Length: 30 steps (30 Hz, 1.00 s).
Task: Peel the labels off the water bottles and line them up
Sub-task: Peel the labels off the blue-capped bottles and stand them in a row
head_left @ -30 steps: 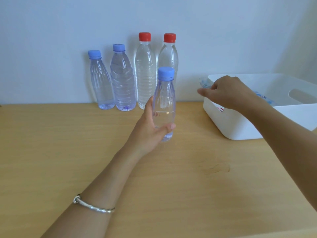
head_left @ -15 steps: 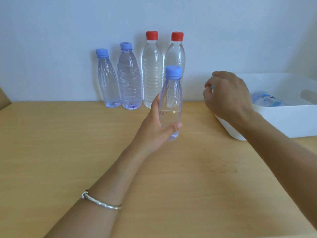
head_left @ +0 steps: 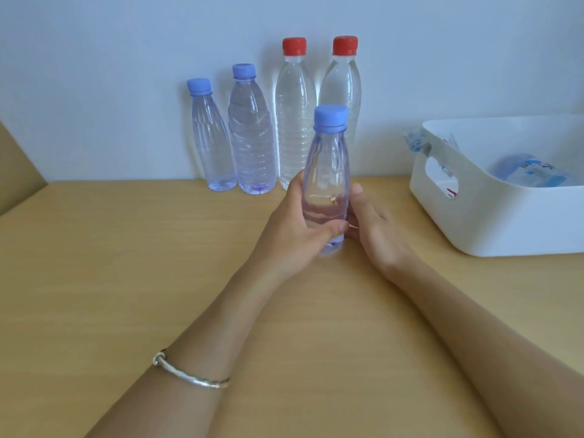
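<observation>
Mid-table, the thumb and fingers of the left hand [head_left: 294,235] curl round the small clear plastic bottle with the blue cap [head_left: 327,165], which is upright with no label on it. The right hand [head_left: 374,230] sits against its other side, thumb flat on it. Can't tell if those fingers wrap behind. I'd keep it upright and set it down gently next to the tall red-capped clear bottle [head_left: 343,86] at the back, without bumping it.
</observation>
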Tool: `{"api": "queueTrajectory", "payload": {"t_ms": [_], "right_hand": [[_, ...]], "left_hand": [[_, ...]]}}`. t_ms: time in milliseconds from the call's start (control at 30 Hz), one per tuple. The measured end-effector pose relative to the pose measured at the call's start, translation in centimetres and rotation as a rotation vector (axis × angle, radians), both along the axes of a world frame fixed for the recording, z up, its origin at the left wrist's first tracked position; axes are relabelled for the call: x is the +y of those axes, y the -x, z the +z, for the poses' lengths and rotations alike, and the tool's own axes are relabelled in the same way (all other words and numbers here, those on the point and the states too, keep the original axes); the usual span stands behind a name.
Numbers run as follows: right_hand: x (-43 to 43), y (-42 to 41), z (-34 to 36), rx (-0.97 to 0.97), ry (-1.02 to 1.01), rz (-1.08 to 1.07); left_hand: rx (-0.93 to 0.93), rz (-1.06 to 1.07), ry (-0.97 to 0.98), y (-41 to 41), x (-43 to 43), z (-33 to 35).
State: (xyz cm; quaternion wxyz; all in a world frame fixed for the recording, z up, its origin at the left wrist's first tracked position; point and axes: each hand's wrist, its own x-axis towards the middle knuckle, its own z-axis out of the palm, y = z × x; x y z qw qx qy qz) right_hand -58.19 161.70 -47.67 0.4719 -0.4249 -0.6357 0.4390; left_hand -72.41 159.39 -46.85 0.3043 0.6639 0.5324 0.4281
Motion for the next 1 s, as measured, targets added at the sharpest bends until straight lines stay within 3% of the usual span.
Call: {"api": "queueTrajectory", "payload": {"t_ms": [467,533,667,733,867,1000], "right_hand": [[-0.3,0.5,-0.2,-0.327,-0.147,0.083],[-0.4,0.6,-0.4,-0.447,-0.155,0.071],[-0.4,1.5,-0.9,-0.887,-0.226,0.05],[-0.5,2.3,-1.1,-0.988,-0.283,0.018],[-0.3,4.3,-1.2,-1.068,-0.29,0.007],[0.1,6.0,-1.2,-0.998,-0.33,0.077]], "left_hand": [[-0.037,0.187,-0.031,0.6,1.0,0.0],[-0.021,0.22,-0.032,0.8,1.1,0.2],[0.016,0.292,-0.031,2.4,1.6,0.7],[0.026,0.348,-0.023,4.0,1.9,0.9],[0.018,0.489,-0.059,8.2,2.5,0.7],[-0.001,0.585,-0.084,12.0,3.0,0.4]]}}
